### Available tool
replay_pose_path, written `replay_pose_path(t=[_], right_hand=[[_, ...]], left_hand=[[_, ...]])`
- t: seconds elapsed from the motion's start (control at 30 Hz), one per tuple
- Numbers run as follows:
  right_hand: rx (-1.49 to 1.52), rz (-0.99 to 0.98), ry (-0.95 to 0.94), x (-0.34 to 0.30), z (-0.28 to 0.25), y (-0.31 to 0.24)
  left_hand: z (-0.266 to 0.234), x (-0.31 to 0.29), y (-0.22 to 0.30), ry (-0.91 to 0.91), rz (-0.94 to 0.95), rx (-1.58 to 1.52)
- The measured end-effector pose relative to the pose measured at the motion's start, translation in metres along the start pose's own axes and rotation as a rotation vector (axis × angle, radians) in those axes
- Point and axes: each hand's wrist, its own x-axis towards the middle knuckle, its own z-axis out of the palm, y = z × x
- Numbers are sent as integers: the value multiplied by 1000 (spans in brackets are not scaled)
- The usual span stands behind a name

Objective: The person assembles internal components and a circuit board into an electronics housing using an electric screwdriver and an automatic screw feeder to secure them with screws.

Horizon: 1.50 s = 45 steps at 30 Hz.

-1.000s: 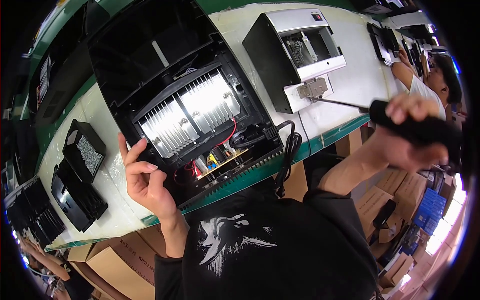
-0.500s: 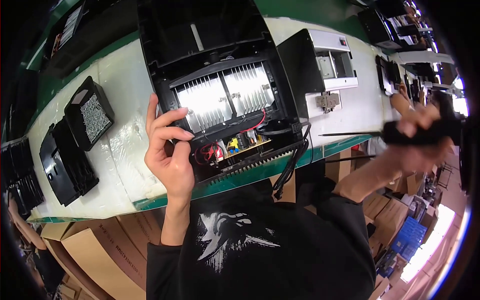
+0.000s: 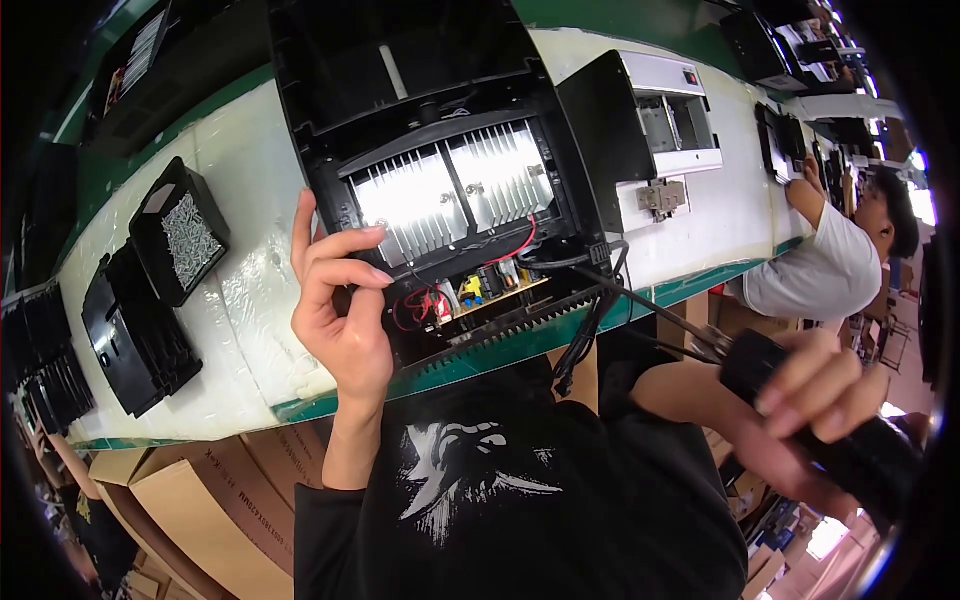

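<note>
A black plastic housing (image 3: 300, 115) lies open before me, with silver finned heat sinks (image 3: 410, 200) and a small circuit board (image 3: 485, 287) with red wires inside. My left hand (image 3: 345, 325) grips its near left wall, one finger outside and the others curled over the rim. At the right, clear of the bench, my right hand (image 3: 825, 395) is wrapped round a black power screwdriver (image 3: 750, 365). Its long thin shaft points up and left; the tip is near the housing's right corner, beside a black cable (image 3: 590, 330). Whether the tip touches anything I cannot tell.
A black bin of screws (image 3: 190, 240) stands at the left beside stacked black plastic parts (image 3: 135, 335). Right of the housing is a black-and-silver casing (image 3: 670, 110) with a metal connector block (image 3: 660, 200). A co-worker (image 3: 835, 260) sits farther right. Cardboard boxes (image 3: 210, 500) stand below the bench.
My right hand has come down and nearer with the screwdriver, whose shaft has turned from level to slanting up-left, its tip closer to the housing. My left hand stays at the wall.
</note>
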Motion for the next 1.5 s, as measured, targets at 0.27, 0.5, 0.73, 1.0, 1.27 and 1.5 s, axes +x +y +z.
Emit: replay_pose_path(t=[0.27,0.5,0.73,1.0,1.27,1.5], right_hand=[[-83,158,-54,-20,18,40],[-33,97,24,-23,17,54],[-96,108,-125,-28,3,65],[3,112,13,-22,12,77],[83,180,74,-32,11,69],[-80,197,106,-35,13,59]], left_hand=[[-2,2,1,12,4,24],[-4,1,-1,3,8,44],[-3,1,2,2,8,111],[-6,3,-1,-51,40,190],[-1,4,2,-25,48,138],[-3,2,0,14,29,58]])
